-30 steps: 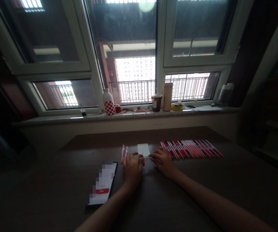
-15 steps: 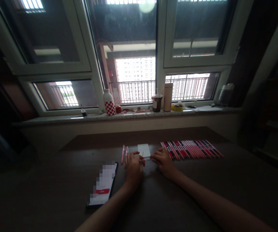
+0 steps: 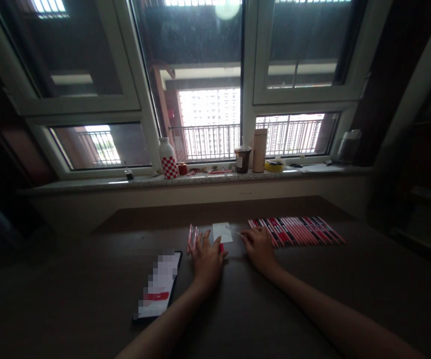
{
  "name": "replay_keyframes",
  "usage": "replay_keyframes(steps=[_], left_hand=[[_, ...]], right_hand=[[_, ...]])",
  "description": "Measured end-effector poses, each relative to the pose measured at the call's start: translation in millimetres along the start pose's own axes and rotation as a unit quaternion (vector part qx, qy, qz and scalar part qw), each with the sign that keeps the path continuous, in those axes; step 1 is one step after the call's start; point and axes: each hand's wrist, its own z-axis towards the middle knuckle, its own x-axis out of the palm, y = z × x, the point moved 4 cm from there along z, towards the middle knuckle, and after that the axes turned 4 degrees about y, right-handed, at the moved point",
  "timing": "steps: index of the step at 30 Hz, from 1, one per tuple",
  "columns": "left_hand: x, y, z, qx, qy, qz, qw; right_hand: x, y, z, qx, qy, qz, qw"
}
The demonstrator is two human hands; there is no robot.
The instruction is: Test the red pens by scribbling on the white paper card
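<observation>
My right hand [image 3: 261, 250] pinches a thin, pale, see-through stick [image 3: 234, 230], its far end pointing left over a small white paper pad [image 3: 222, 232]. Its exact kind is too small to make out. My left hand [image 3: 208, 258] lies low over the table with its fingers spread, holding nothing that I can see. Beside its thumb and index finger is a small red object [image 3: 221, 248], partly hidden. Two or so pink pens [image 3: 190, 236] lie just beyond the left fingertips. Close to the right hand's knuckles starts a long row of pink, red and black pens [image 3: 298, 231].
A phone [image 3: 159, 289] with a lit screen lies left of my left forearm on the dark table [image 3: 88, 279]. On the windowsill behind stand a checked bottle [image 3: 169, 159], a drink cup [image 3: 242, 160], a tan flask [image 3: 260, 151] and yellow tape [image 3: 274, 166].
My left hand has let go of the thin stick and spread its fingers, shifting slightly left. The stick, now in my right hand alone, has tilted up over the pad.
</observation>
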Motion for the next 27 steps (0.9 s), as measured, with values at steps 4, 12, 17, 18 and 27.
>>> replay_keyframes(steps=[4, 12, 17, 18, 27], left_hand=[[1.7, -0.5, 1.1, 0.005, 0.014, 0.01, 1.0], [-5.2, -1.7, 0.7, 0.025, -0.03, -0.036, 0.999], [-12.6, 0.7, -0.1, 0.032, -0.039, -0.115, 0.992], [-13.5, 1.2, -0.4, 0.03, -0.037, -0.125, 0.991], [-14.2, 5.3, -2.1, -0.002, -0.068, -0.142, 0.988]], right_hand=[[0.1, 2.2, -0.4, -0.008, 0.006, -0.004, 1.0], [0.0, 1.0, -0.4, -0.011, 0.004, 0.014, 1.0], [1.2, -2.7, -0.4, -0.021, 0.001, 0.035, 0.999], [1.5, -3.4, -0.4, -0.021, 0.001, 0.036, 0.999], [1.1, -1.7, 0.1, -0.032, 0.015, 0.07, 0.997]])
